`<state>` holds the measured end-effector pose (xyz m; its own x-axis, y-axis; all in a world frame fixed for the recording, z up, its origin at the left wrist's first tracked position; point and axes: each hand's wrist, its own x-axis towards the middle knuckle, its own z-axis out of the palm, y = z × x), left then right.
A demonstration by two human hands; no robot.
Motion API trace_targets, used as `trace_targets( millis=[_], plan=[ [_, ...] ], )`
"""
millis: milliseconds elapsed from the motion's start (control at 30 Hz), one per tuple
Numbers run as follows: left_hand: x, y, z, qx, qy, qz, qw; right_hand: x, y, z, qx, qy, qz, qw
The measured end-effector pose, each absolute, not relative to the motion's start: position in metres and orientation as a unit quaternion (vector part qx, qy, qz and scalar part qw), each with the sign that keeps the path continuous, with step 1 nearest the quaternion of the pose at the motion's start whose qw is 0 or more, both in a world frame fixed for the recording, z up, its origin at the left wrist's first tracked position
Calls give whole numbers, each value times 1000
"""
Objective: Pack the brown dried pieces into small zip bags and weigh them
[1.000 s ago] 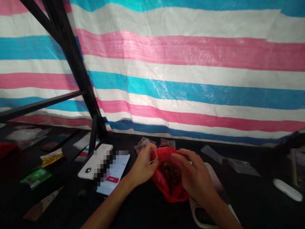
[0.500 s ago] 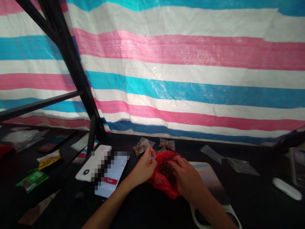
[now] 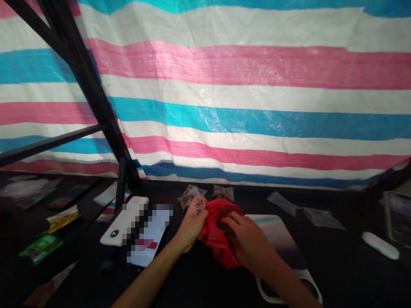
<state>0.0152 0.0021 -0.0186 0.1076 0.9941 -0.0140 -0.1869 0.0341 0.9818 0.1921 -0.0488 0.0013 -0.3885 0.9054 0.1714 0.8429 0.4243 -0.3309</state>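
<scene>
A crumpled red plastic bag (image 3: pixel 224 252) lies between my hands on the black table. My left hand (image 3: pixel 192 224) is closed round a small clear plastic bag (image 3: pixel 200 207) and rests against the red bag's left edge. Bent at the knuckles, my right hand (image 3: pixel 248 239) reaches into the red bag's mouth. Its fingertips are hidden there, so what they pinch cannot be made out. Just beyond lie small clear packets (image 3: pixel 189 196) of brownish dried pieces, and another such packet (image 3: pixel 223 193) beside them.
Left of my hands lie a white phone-like device (image 3: pixel 136 205) and a lit phone (image 3: pixel 149 244). Flat clear bags (image 3: pixel 323 217) and a white oblong object (image 3: pixel 380 245) are at right. A pale case-like object (image 3: pixel 272 226) lies under my right forearm. A black metal post (image 3: pixel 93 90) rises at left.
The red bag's mouth has folded in, covering the dark dried pieces seen before. My right fingers are deeper in it. The small clear bag in my left hand now shows a rounder opening.
</scene>
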Motion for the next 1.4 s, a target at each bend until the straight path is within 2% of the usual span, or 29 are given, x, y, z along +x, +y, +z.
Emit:
trace_targets(
  millis=[133, 333, 467, 700, 800, 900, 1100, 1400],
  plan=[
    [16, -1, -15, 489, 437, 500, 565, 188, -50, -4, -545, -796, 154, 211],
    [14, 4, -15, 558, 415, 500, 516, 185, -46, -13, -516, -727, 268, 364],
    [13, 6, -19, 569, 405, 495, 518, 185, -44, -14, -502, -705, 319, 386],
    [4, 1, -5, 681, 419, 494, 341, 191, -39, -1, -487, -661, 353, 449],
    [2, -1, -2, 715, 413, 465, 318, 194, -39, 8, -483, -667, 322, 467],
    [3, -2, -3, 754, 403, 428, 294, 192, -42, 10, -476, -702, 240, 473],
    [7, -9, -5, 793, 377, 379, 291, 185, -48, -5, -401, -797, 97, 441],
    [9, -9, -8, 773, 371, 401, 323, 190, -42, -7, -381, -816, 15, 435]
  ],
)
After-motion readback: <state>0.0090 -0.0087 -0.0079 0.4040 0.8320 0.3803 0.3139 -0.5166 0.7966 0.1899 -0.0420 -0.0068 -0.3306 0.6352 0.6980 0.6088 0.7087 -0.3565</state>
